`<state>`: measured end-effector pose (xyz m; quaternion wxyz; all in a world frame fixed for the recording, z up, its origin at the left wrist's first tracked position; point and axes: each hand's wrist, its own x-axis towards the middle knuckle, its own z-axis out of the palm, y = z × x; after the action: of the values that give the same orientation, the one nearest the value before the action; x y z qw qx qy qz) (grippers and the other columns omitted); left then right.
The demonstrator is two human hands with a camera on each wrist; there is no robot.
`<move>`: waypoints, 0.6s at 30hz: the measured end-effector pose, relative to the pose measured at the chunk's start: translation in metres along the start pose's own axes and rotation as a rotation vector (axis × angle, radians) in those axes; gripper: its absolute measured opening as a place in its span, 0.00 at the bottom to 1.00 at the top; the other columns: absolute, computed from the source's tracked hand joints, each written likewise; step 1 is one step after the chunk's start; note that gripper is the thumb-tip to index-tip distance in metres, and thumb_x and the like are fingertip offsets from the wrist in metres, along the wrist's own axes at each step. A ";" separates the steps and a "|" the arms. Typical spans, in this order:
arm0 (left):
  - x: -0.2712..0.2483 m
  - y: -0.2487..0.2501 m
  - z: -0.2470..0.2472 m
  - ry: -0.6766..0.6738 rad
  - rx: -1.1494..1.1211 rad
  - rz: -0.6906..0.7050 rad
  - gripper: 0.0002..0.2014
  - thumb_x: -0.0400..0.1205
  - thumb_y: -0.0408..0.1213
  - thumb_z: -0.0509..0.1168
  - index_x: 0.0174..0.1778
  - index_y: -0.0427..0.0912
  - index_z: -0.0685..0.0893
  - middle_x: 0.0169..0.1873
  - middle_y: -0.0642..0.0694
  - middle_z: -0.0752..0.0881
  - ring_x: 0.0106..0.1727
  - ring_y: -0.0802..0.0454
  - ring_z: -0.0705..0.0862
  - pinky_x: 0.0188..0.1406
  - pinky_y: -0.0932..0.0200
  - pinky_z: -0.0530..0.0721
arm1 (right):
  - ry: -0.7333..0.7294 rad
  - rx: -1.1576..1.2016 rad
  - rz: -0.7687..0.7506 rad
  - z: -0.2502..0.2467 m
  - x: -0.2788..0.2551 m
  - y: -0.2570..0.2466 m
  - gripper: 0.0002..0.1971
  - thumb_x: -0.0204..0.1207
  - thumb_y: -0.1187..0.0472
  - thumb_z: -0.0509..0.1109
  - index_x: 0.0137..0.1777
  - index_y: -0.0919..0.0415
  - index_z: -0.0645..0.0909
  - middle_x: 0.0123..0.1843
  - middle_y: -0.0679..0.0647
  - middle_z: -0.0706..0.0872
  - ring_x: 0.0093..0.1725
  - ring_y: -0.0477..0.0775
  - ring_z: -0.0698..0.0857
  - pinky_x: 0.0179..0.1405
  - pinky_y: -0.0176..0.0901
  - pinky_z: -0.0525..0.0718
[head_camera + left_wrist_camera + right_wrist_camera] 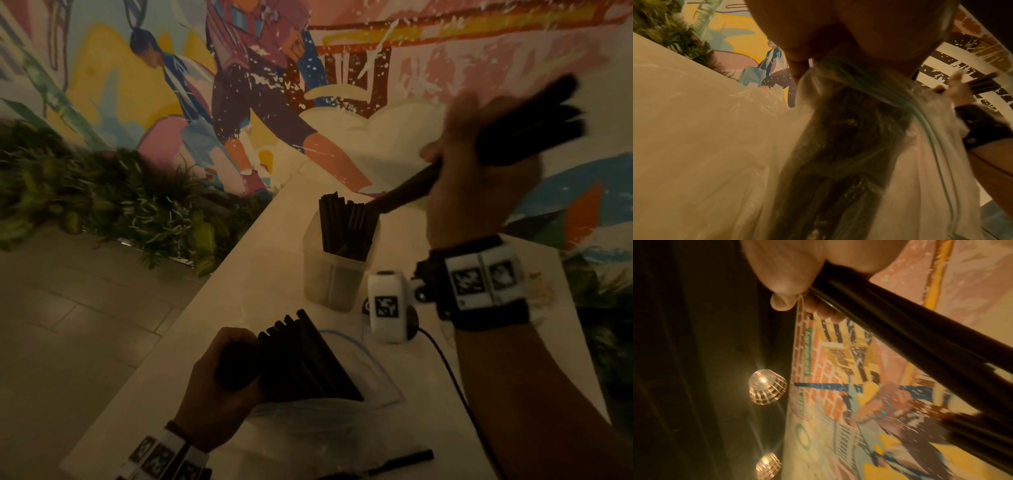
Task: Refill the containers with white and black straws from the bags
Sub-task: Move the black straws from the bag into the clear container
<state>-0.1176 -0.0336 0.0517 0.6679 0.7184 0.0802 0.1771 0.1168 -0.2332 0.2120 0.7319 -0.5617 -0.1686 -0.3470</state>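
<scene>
My right hand grips a bundle of black straws tilted down to the left, their lower ends touching the straws that stand in a translucent container on the white table. The same bundle runs diagonally through the right wrist view, held by my right hand. My left hand grips a clear zip bag around more black straws, whose ends stick out of the bag's mouth. Seen from the left wrist, the bag hangs below my left hand with dark straws inside.
One loose black straw lies near the table's front edge. A black cable crosses the table under my right forearm. Plants border the table's left side below a painted wall. Lamps hang overhead.
</scene>
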 end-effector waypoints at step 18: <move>0.002 0.000 -0.001 -0.012 -0.013 0.022 0.18 0.58 0.42 0.76 0.42 0.55 0.82 0.43 0.50 0.86 0.41 0.54 0.86 0.42 0.67 0.85 | -0.475 -0.983 0.204 0.004 -0.060 0.101 0.34 0.65 0.30 0.66 0.62 0.55 0.79 0.65 0.58 0.81 0.66 0.63 0.78 0.63 0.65 0.77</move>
<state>-0.1161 -0.0317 0.0515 0.6708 0.7161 0.0671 0.1807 0.1459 -0.1978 0.1038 0.3551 -0.9135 -0.0920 -0.1759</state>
